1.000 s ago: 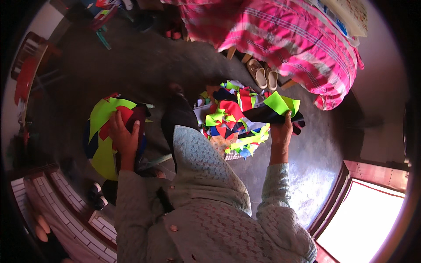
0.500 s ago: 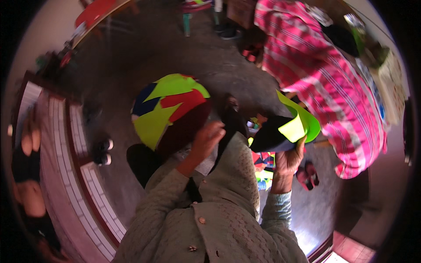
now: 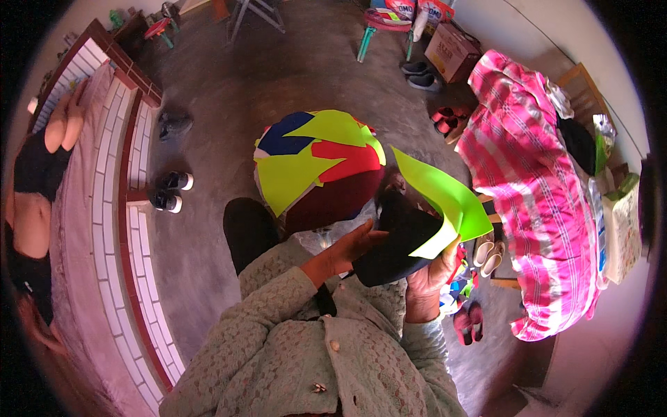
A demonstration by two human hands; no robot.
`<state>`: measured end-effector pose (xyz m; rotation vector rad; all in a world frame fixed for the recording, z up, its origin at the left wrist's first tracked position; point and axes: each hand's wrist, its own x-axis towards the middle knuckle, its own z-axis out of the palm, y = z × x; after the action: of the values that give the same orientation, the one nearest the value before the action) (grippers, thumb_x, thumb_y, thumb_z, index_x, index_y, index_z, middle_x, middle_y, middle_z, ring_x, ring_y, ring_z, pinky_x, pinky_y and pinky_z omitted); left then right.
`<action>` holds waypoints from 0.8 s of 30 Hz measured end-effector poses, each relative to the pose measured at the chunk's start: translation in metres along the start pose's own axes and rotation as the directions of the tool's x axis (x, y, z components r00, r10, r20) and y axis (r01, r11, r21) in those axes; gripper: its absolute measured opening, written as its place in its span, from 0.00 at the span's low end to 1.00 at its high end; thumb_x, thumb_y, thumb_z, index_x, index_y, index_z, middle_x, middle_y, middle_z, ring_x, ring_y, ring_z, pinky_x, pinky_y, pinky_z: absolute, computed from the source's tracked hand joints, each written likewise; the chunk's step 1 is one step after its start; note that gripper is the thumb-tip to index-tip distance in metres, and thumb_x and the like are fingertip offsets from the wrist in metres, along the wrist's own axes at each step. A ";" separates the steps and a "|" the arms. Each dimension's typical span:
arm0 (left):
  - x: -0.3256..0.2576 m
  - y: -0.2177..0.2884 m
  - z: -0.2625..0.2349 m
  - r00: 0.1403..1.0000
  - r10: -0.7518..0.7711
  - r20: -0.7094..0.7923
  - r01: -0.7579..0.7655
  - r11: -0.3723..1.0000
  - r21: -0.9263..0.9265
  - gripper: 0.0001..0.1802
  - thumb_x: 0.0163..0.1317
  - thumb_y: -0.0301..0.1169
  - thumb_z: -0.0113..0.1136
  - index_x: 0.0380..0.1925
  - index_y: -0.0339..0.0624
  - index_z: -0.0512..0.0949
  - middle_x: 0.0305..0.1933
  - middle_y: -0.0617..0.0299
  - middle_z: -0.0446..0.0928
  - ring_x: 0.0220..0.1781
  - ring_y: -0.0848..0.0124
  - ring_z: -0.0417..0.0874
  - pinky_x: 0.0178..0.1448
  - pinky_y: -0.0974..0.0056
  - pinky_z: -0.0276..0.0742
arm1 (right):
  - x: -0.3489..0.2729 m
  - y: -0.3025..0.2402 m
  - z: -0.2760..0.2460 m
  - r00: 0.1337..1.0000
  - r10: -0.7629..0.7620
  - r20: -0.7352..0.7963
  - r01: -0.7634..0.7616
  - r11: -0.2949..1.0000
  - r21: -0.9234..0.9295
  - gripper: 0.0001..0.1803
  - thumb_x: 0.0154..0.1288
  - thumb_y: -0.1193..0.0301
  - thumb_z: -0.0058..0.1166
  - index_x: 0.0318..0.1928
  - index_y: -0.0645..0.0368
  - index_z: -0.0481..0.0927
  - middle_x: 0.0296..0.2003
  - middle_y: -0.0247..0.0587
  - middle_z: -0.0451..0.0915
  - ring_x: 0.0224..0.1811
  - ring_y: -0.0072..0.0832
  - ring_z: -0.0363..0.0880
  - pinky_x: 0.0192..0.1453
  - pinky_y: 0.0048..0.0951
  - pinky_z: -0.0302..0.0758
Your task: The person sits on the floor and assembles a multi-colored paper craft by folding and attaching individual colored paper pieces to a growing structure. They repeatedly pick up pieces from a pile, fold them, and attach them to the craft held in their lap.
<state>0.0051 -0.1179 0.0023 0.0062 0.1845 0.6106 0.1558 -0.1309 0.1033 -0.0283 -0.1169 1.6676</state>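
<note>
In front of the chest, the right hand (image 3: 431, 278) pinches a lime-green scrap (image 3: 445, 194) and a black piece (image 3: 403, 243), while the left hand (image 3: 351, 243) lies open against the black one; that loose pinch could let both slide onto the heap of cut pieces (image 3: 316, 167).

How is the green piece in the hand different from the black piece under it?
The green piece is bright lime and sticks up in a long pointed shape; the black piece is dark and rounder. The green piece lies on top, and the black piece sits beneath it. The left hand touches the black piece, not the green one. The right hand holds both, and both look like flat cut fabric.
</note>
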 end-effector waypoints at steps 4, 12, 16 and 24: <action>-0.016 -0.003 0.007 0.968 0.233 -0.097 -0.210 0.957 0.202 0.28 0.62 0.41 0.52 0.56 0.34 0.67 0.57 0.53 0.72 0.55 0.63 0.75 0.62 0.59 0.68 | 0.003 0.009 0.005 1.000 -0.018 -0.007 0.018 0.995 -0.094 0.26 0.67 0.60 0.47 0.59 0.62 0.66 0.57 0.46 0.71 0.59 0.37 0.69 0.67 0.44 0.60; -0.084 0.038 0.028 0.769 0.600 -0.223 -0.390 0.715 0.580 0.29 0.54 0.28 0.58 0.57 0.34 0.65 0.52 0.58 0.73 0.53 0.67 0.74 0.58 0.63 0.71 | 0.021 0.001 -0.018 0.997 -0.025 -0.073 -0.006 0.920 -0.391 0.25 0.65 0.61 0.50 0.59 0.58 0.67 0.57 0.40 0.71 0.60 0.33 0.68 0.67 0.40 0.59; -0.104 0.069 0.051 0.570 0.795 -0.209 -0.448 0.513 0.732 0.30 0.52 0.26 0.61 0.57 0.34 0.65 0.52 0.57 0.73 0.52 0.68 0.74 0.57 0.65 0.70 | 0.056 0.006 -0.036 0.996 -0.058 -0.066 0.013 0.840 -0.542 0.25 0.64 0.59 0.51 0.58 0.57 0.67 0.57 0.40 0.70 0.60 0.34 0.67 0.67 0.40 0.58; -0.127 0.113 0.045 0.214 0.971 -0.106 -0.255 0.160 0.954 0.32 0.50 0.20 0.62 0.58 0.33 0.64 0.54 0.56 0.71 0.53 0.68 0.73 0.59 0.67 0.67 | 0.118 0.037 -0.078 0.991 0.029 -0.128 -0.093 0.848 -0.522 0.25 0.60 0.64 0.57 0.56 0.58 0.69 0.53 0.40 0.74 0.55 0.35 0.72 0.63 0.40 0.64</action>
<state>-0.1532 -0.0953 0.0746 0.8487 1.4368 1.5148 0.1142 -0.0128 0.0281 -0.5524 -0.4907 1.6479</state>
